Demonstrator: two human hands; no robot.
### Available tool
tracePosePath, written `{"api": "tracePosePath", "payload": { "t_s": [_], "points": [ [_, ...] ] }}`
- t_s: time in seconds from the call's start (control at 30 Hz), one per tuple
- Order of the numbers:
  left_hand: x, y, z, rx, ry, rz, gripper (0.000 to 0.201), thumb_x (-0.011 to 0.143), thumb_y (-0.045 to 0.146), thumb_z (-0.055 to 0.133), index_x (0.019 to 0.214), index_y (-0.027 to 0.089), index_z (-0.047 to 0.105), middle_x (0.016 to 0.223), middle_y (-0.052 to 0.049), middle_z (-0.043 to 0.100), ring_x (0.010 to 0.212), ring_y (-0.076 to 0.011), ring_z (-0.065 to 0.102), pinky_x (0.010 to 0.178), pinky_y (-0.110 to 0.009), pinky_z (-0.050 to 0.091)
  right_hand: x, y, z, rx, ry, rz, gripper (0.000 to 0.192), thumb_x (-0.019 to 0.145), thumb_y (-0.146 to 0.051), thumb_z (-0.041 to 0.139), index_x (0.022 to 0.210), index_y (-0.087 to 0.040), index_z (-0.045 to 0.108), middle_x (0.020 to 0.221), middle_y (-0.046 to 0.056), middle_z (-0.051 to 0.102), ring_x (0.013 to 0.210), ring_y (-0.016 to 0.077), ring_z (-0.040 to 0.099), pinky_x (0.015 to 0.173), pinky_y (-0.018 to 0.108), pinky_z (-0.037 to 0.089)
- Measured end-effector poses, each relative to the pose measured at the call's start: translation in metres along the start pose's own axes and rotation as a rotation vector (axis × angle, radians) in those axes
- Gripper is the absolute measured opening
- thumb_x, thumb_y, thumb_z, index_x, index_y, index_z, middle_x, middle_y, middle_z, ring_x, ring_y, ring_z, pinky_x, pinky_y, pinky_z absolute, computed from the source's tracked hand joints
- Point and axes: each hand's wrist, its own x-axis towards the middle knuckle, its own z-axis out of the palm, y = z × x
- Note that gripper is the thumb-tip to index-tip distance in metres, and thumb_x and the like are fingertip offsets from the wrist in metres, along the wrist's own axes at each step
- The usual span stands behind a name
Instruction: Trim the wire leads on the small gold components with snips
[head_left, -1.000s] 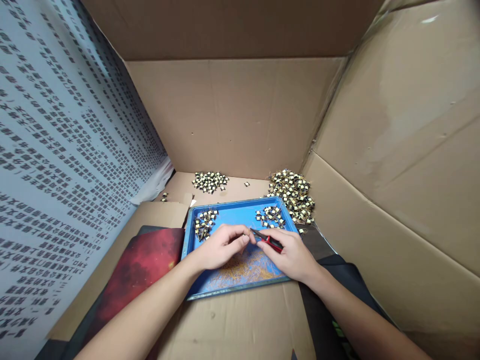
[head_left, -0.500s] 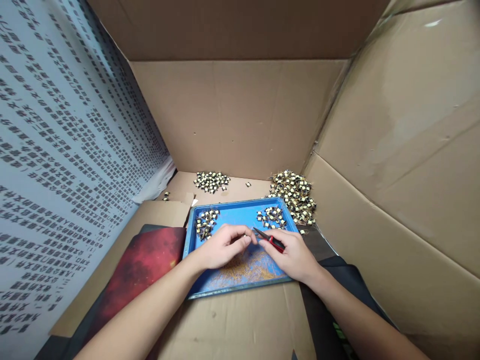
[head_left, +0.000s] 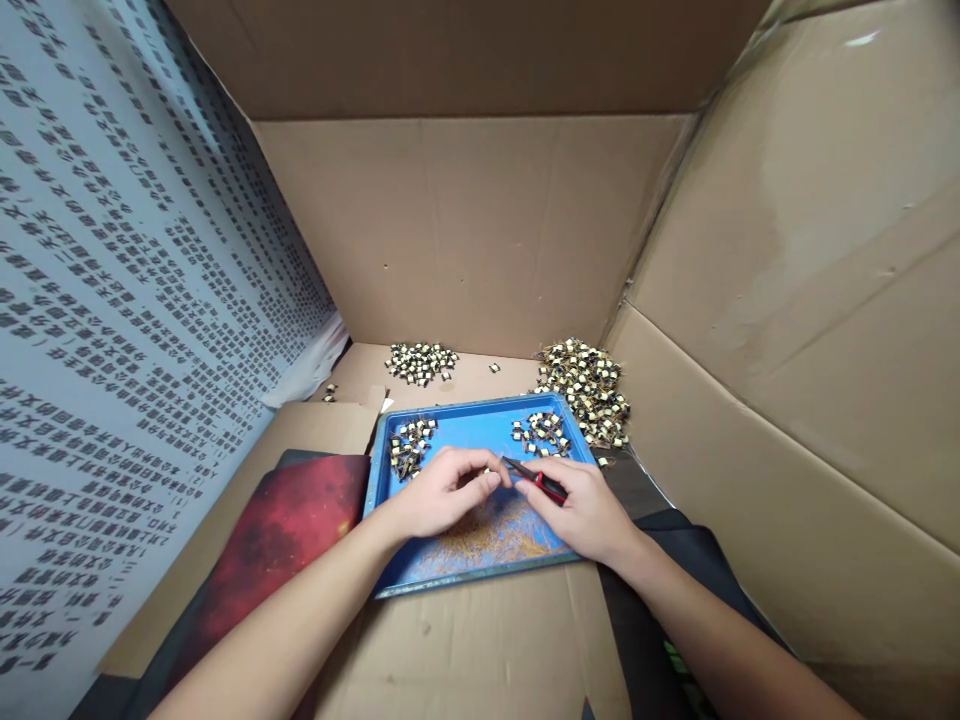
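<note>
My right hand (head_left: 581, 508) is wrapped round a pair of small red-handled cutters (head_left: 553, 488), whose dark tips point left towards my other hand. Between the thumb and fingers of my left hand (head_left: 454, 490) is a small coil component (head_left: 487, 470), mostly hidden by the fingers. Both hands hover over a blue tray (head_left: 480, 404). Beneath them lie many short copper-coloured wire clippings (head_left: 484, 545). Inside the tray, one cluster of black-and-yellow coil components (head_left: 411, 448) sits on the left and another cluster of components (head_left: 544, 433) on the right.
Behind the tray rests a pile of components (head_left: 420, 363), and a larger heap with wires (head_left: 585, 390) stands at the back right. Cardboard walls (head_left: 465, 230) rise behind and to the right. A red patterned mat (head_left: 292, 525) lies left of the tray.
The cutter tips have shifted slightly relative to the left fingers. Both hands keep nearly the same place and hold; the whole view has moved a little.
</note>
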Motion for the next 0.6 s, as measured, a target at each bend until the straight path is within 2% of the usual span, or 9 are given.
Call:
{"api": "tracePosePath", "payload": {
  "t_s": [0.17, 0.37, 0.6],
  "points": [
    [0.0003, -0.0013, 0.0007, 0.019, -0.013, 0.03, 0.038, 0.104, 0.044, 0.05, 0.1, 0.014, 0.073, 0.086, -0.006, 0.071, 0.077, -0.0166, 0.06, 0.072, -0.026, 0.044, -0.0009, 0.002, 0.0017, 0.003, 0.015, -0.008, 0.017, 0.097, -0.031, 0.065, 0.104, -0.021, 0.076, 0.092, 0.006, 0.077, 0.081, 0.0219, 0.071, 0.078, 0.033, 0.053],
    [0.0003, -0.0019, 0.0005, 0.019, -0.008, 0.029, 0.038, 0.104, 0.044, 0.051, 0.101, 0.014, 0.073, 0.087, -0.006, 0.072, 0.077, -0.0166, 0.061, 0.072, -0.027, 0.045, -0.0014, 0.0016, 0.0011, 0.0, 0.016, -0.022, 0.016, 0.097, -0.03, 0.063, 0.1, -0.021, 0.076, 0.085, 0.004, 0.076, 0.073, 0.0193, 0.069, 0.07, 0.03, 0.051],
    [0.0007, 0.0, 0.0001, 0.023, 0.018, 0.025, 0.038, 0.104, 0.045, 0.051, 0.101, 0.014, 0.074, 0.085, -0.005, 0.071, 0.073, -0.0156, 0.06, 0.068, -0.026, 0.043, -0.0017, 0.0034, 0.0021, 0.015, 0.015, -0.066, 0.015, 0.096, -0.027, 0.066, 0.104, -0.021, 0.077, 0.092, 0.004, 0.078, 0.081, 0.02, 0.073, 0.077, 0.03, 0.054]
  ]
}}
